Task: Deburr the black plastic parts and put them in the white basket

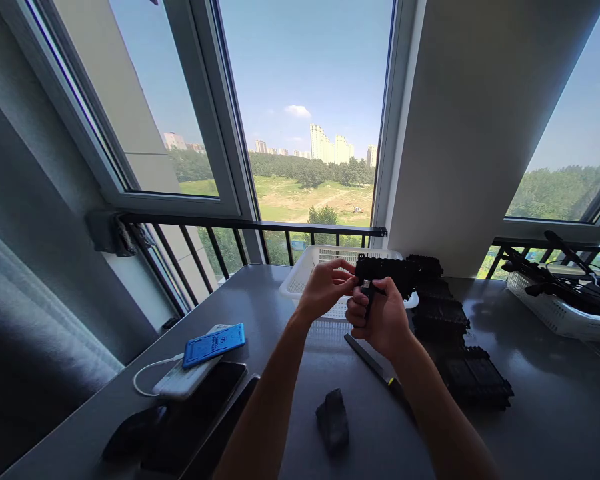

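Note:
Above the near edge of a white plastic basket (300, 267), both hands are raised around a black ridged part (387, 268). My left hand (327, 288) pinches the part's left end with thumb and fingertips. My right hand (380, 313) is closed around a small dark tool (366, 300) with a metallic top, its thumb up against the part's lower side. The tool's tip is too small to make out. On the table below lie a knife (373, 360) with a dark handle and a black block (333, 421).
Black ridged parts (440, 313) are stacked right of the hands. A second white basket (560, 313) with black pieces stands far right. At left lie a blue phone-like device (214, 345), a white power bank (187, 379) with cable, and a black mouse (135, 432). A railing (260, 225) runs behind.

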`<state>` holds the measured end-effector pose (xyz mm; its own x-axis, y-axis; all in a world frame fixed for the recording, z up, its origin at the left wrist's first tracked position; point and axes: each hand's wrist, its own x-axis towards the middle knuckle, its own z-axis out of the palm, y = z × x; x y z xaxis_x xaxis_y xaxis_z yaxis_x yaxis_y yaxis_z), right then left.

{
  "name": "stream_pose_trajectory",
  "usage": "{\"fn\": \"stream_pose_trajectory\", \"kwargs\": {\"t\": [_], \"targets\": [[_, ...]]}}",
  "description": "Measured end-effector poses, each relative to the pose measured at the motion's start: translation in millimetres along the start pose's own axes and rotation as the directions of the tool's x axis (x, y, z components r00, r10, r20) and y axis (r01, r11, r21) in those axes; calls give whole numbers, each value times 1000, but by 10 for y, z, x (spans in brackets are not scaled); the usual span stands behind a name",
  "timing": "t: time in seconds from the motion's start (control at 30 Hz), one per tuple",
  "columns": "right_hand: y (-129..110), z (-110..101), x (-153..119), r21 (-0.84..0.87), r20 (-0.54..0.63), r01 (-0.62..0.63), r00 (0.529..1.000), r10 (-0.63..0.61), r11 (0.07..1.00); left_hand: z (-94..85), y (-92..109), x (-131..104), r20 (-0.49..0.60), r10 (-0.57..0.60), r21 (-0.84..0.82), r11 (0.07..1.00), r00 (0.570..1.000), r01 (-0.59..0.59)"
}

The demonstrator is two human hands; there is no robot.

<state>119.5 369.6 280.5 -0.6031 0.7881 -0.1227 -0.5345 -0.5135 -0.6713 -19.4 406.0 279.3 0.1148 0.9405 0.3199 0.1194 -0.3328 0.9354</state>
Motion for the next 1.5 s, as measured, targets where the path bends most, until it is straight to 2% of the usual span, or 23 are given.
{"fn": "stream_pose_trajectory", "kwargs": {"t": [0.27,0.47,0.6,1.1,1.33,1.5], "targets": [[-15,-17,12,14,-15,-23,1000,23,1000,-36,-27,-5,51,30,26,999,998,-31],[-15,-76,24,17,39,17,999,-18,1000,-37,-41,2,55,47,38,998,997,-50],[-42,-141,17,37,55,42,998,-44,998,-66,-74,15,46,28,-10,1000,999,-27],[-323,-332,-134,140,-16,133,991,-132,981,-164,-68,12,-58,35,-36,999,998,-37],[-339,-342,-149,152,-13,146,989,-145,978,-159,-69,13,-58,47,-14,999,997,-48],[-283,-286,-108,129,14,104,994,-107,986,-103,-61,10,-32,63,9,998,998,-62]]}}
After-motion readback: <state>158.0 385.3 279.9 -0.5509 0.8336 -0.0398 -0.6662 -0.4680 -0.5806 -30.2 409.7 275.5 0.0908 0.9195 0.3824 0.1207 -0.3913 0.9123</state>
